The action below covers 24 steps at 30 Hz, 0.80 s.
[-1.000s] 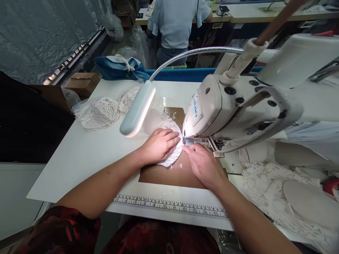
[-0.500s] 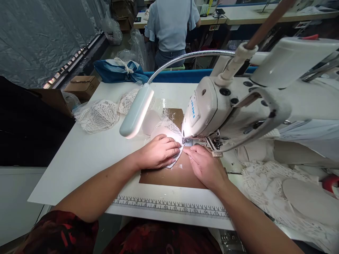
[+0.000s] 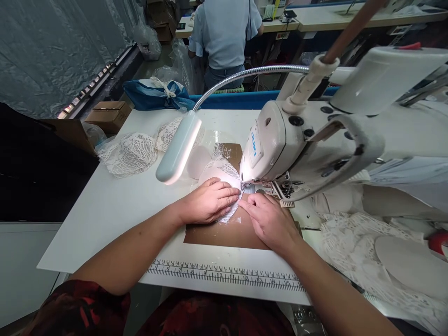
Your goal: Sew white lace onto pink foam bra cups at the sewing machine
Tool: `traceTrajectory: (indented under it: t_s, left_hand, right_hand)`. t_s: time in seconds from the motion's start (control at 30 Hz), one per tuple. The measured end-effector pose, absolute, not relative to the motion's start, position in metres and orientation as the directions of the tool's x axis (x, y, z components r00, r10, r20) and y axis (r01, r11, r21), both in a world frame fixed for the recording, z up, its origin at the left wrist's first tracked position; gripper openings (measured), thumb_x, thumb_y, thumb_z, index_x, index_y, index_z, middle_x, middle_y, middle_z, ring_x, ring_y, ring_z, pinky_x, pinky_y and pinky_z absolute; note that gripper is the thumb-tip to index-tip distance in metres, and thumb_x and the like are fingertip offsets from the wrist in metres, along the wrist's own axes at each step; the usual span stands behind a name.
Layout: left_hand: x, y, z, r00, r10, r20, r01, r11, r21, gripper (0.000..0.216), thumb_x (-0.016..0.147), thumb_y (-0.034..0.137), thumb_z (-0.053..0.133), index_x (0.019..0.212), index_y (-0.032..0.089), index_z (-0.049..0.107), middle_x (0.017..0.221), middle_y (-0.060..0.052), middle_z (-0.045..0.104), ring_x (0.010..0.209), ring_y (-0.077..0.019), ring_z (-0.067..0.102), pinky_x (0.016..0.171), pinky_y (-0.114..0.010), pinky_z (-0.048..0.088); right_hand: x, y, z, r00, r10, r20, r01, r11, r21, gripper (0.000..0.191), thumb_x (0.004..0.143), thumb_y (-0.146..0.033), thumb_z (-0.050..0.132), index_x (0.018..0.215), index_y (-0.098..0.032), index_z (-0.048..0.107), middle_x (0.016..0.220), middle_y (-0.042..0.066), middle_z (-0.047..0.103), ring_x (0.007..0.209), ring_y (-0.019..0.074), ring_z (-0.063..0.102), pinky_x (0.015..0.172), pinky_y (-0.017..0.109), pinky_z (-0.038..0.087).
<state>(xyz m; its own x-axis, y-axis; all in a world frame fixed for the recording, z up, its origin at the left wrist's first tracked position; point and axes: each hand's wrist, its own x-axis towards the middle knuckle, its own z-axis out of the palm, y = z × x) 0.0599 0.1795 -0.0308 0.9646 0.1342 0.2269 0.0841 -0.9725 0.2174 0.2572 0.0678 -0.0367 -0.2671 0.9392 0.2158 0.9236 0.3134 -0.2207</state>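
Observation:
My left hand [image 3: 209, 202] lies flat, fingers together, pressing a white lace cup piece [image 3: 224, 175] onto the brown plate [image 3: 227, 231] of the sewing table. My right hand [image 3: 269, 219] rests beside it, fingertips pinching the lace edge just in front of the presser foot [image 3: 249, 188]. The white sewing machine head [image 3: 280, 144] stands directly behind both hands. A white gooseneck lamp [image 3: 178, 148] hangs over the left hand.
A pile of lace cups [image 3: 131, 150] lies at the table's far left. More lace and foam cups [image 3: 385, 252] fill the right side. A printed ruler [image 3: 224, 274] runs along the front edge. Another person in a light blue shirt [image 3: 227, 32] works behind. A cardboard box [image 3: 108, 112] stands left.
The lace piece has fed further back under the foot, so less of it shows below my left hand. Both hands have edged slightly toward the needle.

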Motion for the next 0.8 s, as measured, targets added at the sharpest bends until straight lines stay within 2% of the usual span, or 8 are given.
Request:
traceTrajectory:
  t_s: [0.13, 0.27, 0.57, 0.8]
  left_hand:
    - [0.059, 0.18, -0.029, 0.98, 0.086, 0.179, 0.056, -0.985, 0.162, 0.034, 0.098, 0.025, 0.039, 0.124, 0.012, 0.056, 0.135, -0.012, 0.054, 0.116, -0.0268, 0.05, 0.096, -0.044, 0.038]
    - [0.059, 0.178, -0.029, 0.98, 0.085, 0.181, 0.057, -0.986, 0.157, 0.034, 0.097, 0.025, 0.04, 0.124, 0.012, 0.057, 0.134, -0.011, 0.055, 0.116, -0.0268, 0.05, 0.097, -0.044, 0.038]
    - [0.066, 0.169, -0.032, 0.944, 0.25, 0.214, 0.214, -0.961, 0.178, 0.037, 0.095, 0.026, 0.045, 0.127, 0.011, 0.055, 0.131, -0.013, 0.056, 0.114, -0.0271, 0.05, 0.096, -0.045, 0.039]
    - [0.068, 0.169, -0.032, 0.933, 0.284, 0.22, 0.24, -0.949, 0.204, 0.037, 0.095, 0.03, 0.042, 0.122, 0.009, 0.058, 0.132, -0.013, 0.056, 0.114, -0.0291, 0.049, 0.099, -0.046, 0.037]
  right_hand:
    - [0.256, 0.066, -0.036, -0.244, 0.944, 0.222, 0.945, 0.283, -0.166, 0.039, 0.08, -0.003, 0.045, 0.104, -0.022, 0.069, 0.08, 0.002, 0.061, 0.072, 0.0162, 0.047, 0.064, 0.028, 0.031]
    - [0.255, 0.063, -0.037, -0.223, 0.952, 0.211, 0.952, 0.259, -0.162, 0.039, 0.08, -0.004, 0.045, 0.105, -0.023, 0.069, 0.082, 0.003, 0.062, 0.072, 0.0158, 0.048, 0.062, 0.028, 0.029]
    - [0.254, 0.066, -0.039, -0.167, 0.958, 0.233, 0.975, 0.196, -0.106, 0.042, 0.083, -0.007, 0.043, 0.115, -0.022, 0.065, 0.091, 0.006, 0.067, 0.082, 0.0198, 0.053, 0.064, 0.031, 0.033]
    - [0.255, 0.068, -0.038, -0.151, 0.958, 0.244, 0.975, 0.186, -0.125, 0.042, 0.083, -0.007, 0.044, 0.116, -0.021, 0.066, 0.092, 0.006, 0.067, 0.084, 0.0202, 0.054, 0.064, 0.03, 0.034]
